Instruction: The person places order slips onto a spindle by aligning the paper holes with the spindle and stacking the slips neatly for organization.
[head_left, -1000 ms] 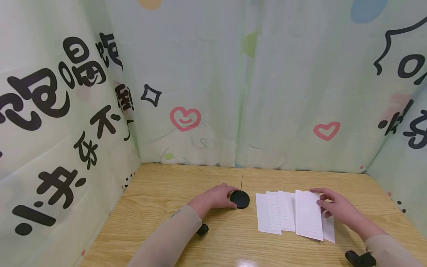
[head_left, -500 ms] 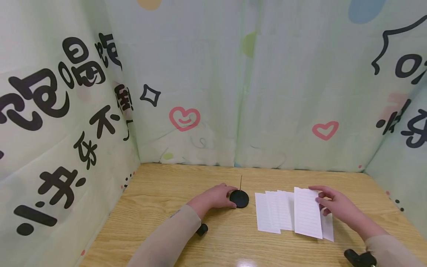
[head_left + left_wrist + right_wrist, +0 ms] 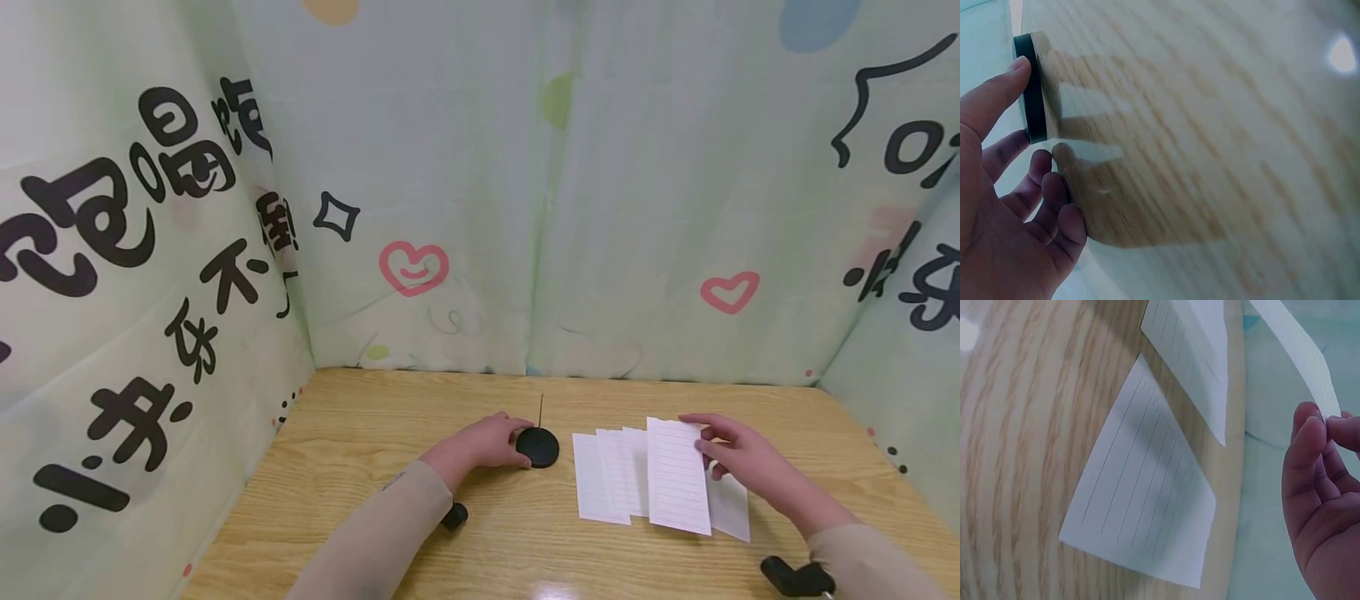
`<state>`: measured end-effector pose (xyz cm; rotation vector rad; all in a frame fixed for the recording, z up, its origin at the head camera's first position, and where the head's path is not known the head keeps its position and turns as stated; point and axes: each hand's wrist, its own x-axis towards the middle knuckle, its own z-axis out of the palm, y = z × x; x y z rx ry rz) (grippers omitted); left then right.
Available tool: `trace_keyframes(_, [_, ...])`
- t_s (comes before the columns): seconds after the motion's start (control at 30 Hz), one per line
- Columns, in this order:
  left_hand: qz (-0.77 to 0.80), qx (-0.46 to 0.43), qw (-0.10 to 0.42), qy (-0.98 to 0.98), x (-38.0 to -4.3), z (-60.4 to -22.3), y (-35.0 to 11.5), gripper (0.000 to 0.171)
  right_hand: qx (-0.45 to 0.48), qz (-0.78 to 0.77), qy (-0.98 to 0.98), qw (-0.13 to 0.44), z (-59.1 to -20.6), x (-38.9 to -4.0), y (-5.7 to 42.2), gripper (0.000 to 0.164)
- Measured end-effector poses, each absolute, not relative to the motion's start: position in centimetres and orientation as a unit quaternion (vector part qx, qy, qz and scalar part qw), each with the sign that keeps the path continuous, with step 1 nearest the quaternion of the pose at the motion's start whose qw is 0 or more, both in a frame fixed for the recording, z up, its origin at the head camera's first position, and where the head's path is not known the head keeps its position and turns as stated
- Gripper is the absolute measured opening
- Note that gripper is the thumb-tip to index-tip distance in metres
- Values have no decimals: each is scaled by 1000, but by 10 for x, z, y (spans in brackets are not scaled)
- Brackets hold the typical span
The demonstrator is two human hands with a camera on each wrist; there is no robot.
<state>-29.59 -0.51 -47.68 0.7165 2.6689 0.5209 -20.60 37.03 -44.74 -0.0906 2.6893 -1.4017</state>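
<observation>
My left hand (image 3: 491, 442) grips the rim of a round black base (image 3: 537, 448) from which a thin upright spike (image 3: 541, 410) rises; the left wrist view shows the thumb on the edge of the base (image 3: 1032, 94). My right hand (image 3: 738, 450) pinches a lined white sheet of paper (image 3: 678, 475) by its right edge, raised over the table. In the right wrist view, thumb and fingers meet on the edge of that sheet (image 3: 1304, 353). Under it to the right lies another lined sheet (image 3: 1144, 481). Several overlapping sheets (image 3: 602, 477) lie between the base and the held one.
All this is on a wood-grain table (image 3: 360, 433). A pale printed curtain (image 3: 450, 167) closes in the back and both sides. Black camera mounts (image 3: 797, 577) sit at both wrists.
My right hand has lifted its sheet off the one beneath and moved it left, uncovering more of the lower sheet. My left hand stays at the black base.
</observation>
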Motion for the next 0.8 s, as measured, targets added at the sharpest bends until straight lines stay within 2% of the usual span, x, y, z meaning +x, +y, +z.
trace_keyframes(0.8, [188, 252, 166, 934, -297, -478, -6, 65, -87, -513, 853, 47, -438, -216, 336, 47])
